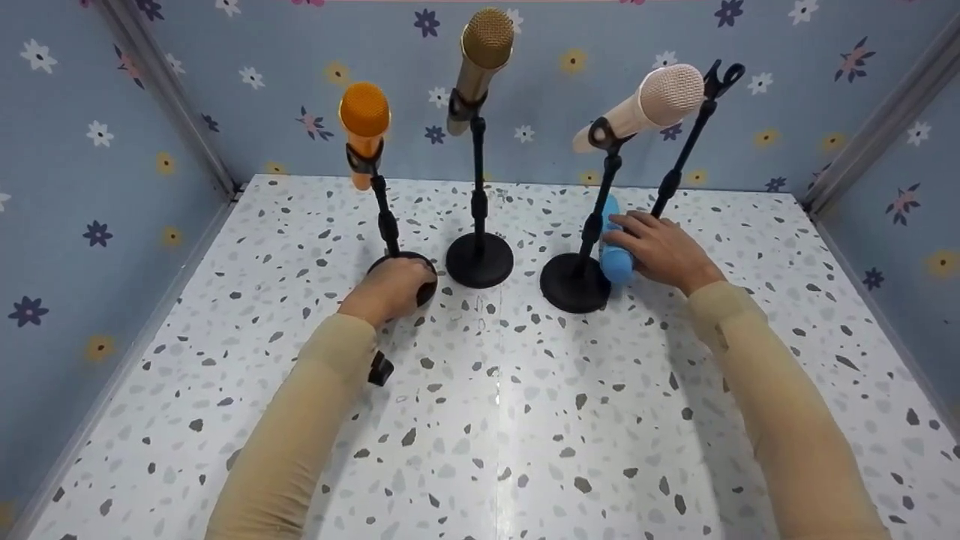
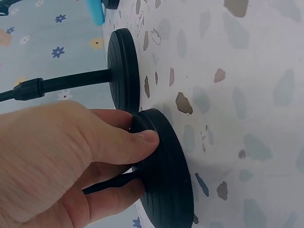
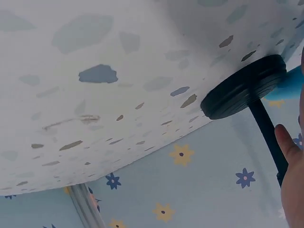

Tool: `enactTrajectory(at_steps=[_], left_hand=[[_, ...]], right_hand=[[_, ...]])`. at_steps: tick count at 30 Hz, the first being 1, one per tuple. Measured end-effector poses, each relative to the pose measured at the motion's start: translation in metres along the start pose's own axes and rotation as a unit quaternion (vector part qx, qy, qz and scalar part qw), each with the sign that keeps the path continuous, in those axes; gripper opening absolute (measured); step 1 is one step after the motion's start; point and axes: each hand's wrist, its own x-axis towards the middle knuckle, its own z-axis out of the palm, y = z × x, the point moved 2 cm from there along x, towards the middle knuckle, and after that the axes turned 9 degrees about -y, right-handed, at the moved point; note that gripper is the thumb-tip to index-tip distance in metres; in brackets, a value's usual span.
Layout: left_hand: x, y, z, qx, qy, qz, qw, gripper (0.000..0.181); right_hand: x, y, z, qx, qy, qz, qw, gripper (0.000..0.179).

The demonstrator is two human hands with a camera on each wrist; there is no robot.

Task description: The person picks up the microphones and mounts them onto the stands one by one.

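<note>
My left hand [image 1: 391, 289] grips the round black base [image 2: 168, 166] of the stand bearing the orange microphone [image 1: 365, 111], its thumb on the rim. On the right, my right hand [image 1: 664, 249] holds a blue microphone [image 1: 616, 265], fingers over its top. The far end of that microphone tilts toward the back wall; whether it touches the table cannot be told. Close behind this hand rises a black stand [image 1: 684, 154] with a vacant clip; the right wrist view shows its base [image 3: 242, 90], with a finger near the pole.
A gold microphone [image 1: 487, 41] on its stand [image 1: 480, 262] is beside the orange one. The pale pink microphone [image 1: 670, 96] has a stand base [image 1: 574, 283] just left of the blue microphone. Flowered walls [image 1: 525, 90] border the speckled table [image 1: 487, 435].
</note>
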Motion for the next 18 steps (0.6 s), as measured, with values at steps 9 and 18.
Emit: enactTrajectory(at_steps=[9,18], left_hand=[[0.0,0.0,0.001,0.001,-0.007,0.001,1.0,0.025],[0.001,-0.001,0.002,-0.001,-0.002,0.0,1.0,0.023]], right_hand=[[0.003,-0.005,-0.01,0.189,0.033,0.136,0.972,0.059],[0.007,-0.006,-0.02,0.307,0.087,0.194,0.9275,0.06]])
